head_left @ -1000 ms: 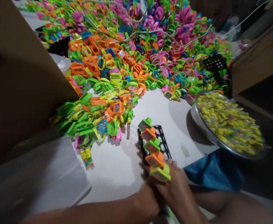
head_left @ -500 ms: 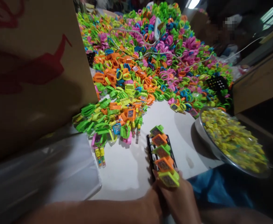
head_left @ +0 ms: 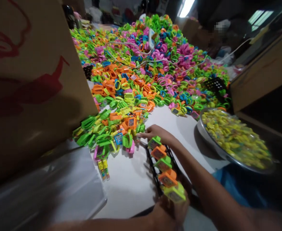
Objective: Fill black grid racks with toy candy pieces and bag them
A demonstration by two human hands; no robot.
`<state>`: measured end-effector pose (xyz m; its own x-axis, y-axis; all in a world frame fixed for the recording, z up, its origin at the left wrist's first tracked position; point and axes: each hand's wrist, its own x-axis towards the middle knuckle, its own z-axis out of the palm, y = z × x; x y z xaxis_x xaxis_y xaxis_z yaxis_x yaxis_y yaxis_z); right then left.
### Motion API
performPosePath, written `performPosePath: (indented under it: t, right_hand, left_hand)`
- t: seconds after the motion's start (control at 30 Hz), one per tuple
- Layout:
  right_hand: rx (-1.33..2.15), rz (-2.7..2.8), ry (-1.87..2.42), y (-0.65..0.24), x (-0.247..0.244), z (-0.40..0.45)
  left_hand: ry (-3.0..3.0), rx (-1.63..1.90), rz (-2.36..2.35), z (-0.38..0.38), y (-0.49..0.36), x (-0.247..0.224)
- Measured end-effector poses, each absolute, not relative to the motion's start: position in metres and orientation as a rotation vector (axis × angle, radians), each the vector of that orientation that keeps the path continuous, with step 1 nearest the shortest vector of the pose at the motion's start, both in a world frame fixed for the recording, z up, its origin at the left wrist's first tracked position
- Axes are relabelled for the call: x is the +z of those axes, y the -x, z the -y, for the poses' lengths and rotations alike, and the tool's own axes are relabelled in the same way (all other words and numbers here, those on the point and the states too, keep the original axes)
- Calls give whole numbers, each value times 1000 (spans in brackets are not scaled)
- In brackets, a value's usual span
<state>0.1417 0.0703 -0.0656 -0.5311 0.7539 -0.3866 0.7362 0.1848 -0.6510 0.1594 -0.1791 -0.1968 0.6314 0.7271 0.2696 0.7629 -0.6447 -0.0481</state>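
In the head view, red marks (head_left: 41, 86) cover the tall cardboard box (head_left: 22, 134) at left; they look drawn, and I cannot make out a word. The square printed faces of the toy watches (head_left: 165, 163) are too small and blurred to read.

Five of these watches stand in one row in a black rack (head_left: 152, 168) above the white table (head_left: 123, 189): from the far end, green, orange, green, orange, yellow-green. Two tubes (head_left: 104, 170) with yellow tops lie side by side at the front of the near pile (head_left: 107, 128). The large heap (head_left: 131, 69) behind, and the yellow packets (head_left: 237, 138) in one metal bowl (head_left: 204, 130) at right, are too many to count.

The left hand (head_left: 166, 211), coming from lower left, grips the rack's near end, its fingers partly hidden. The right arm stretches past the rack's right side; the right hand (head_left: 154, 133) reaches left, fingertips at the near pile's right edge. I cannot tell whether they pinch anything.
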Motion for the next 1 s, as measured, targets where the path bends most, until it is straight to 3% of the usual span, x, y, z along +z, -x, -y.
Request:
performPosePath:
  t: [0.17,0.4,0.7,1.0]
  right_hand:
    - [1492,2259,1556,-130,-79,-70]
    - [1499,2013,1618,-132,-85,-63]
    - [1499,1556,1533,-208,-56,-64]
    - [1558,1285,1583,-258,-61,83]
  left_hand:
    - [2714,-482,1094,185,-141,-188]
    - [2738,-583,1174,179,-136,-181]
    - [2572,-649,1157,157,-128,-153]
    - [2864,-395,1216,188,-134,-160]
